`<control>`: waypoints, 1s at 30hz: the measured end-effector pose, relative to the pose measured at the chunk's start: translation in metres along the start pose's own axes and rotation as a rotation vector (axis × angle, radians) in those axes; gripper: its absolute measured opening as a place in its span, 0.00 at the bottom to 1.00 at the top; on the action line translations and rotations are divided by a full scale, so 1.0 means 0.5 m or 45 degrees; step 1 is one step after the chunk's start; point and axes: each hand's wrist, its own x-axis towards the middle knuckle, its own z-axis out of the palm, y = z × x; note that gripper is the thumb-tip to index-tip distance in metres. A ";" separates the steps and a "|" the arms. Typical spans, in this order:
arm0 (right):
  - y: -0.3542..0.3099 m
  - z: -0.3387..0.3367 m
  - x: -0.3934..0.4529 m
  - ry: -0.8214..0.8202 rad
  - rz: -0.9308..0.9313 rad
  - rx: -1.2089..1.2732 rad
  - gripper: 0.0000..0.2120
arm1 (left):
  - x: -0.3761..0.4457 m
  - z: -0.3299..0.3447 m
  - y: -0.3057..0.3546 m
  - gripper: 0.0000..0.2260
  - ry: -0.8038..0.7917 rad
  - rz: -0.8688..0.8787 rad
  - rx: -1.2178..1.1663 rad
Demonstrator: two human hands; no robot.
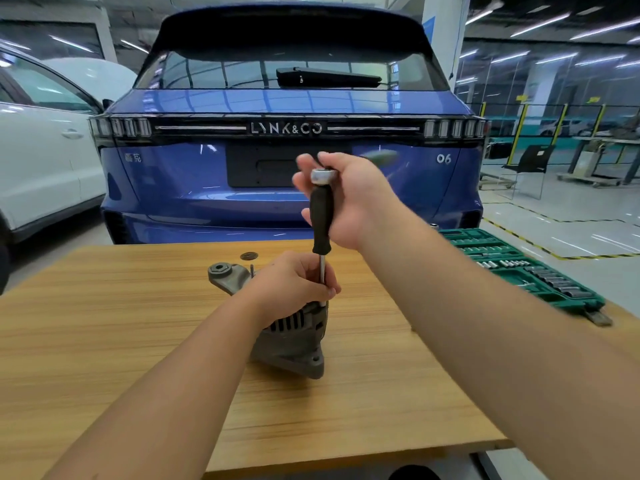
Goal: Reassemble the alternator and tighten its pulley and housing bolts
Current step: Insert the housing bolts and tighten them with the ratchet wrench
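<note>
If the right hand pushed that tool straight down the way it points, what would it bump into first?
Probably the alternator. The right hand holds the driver upright, and its shaft runs down past the left hand's fingers into the housing. The tip is hidden, so the exact spot is unclear.

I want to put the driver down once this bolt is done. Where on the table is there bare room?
Bare wood lies left of the alternator to the table edge, and in front of it toward the near edge. It is crowded on the right by the socket set, and behind by the round piece.
</note>
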 end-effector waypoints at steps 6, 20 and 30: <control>0.053 -0.028 -0.007 0.223 -1.214 -0.936 0.03 | 0.001 -0.003 0.000 0.13 -0.007 0.023 0.005; 0.036 -0.053 -0.015 -0.053 -1.308 -1.854 0.25 | 0.001 0.002 0.000 0.12 0.009 0.033 -0.001; -0.030 0.003 -0.020 0.212 -0.976 -2.331 0.20 | 0.002 0.001 -0.002 0.11 -0.018 0.037 0.008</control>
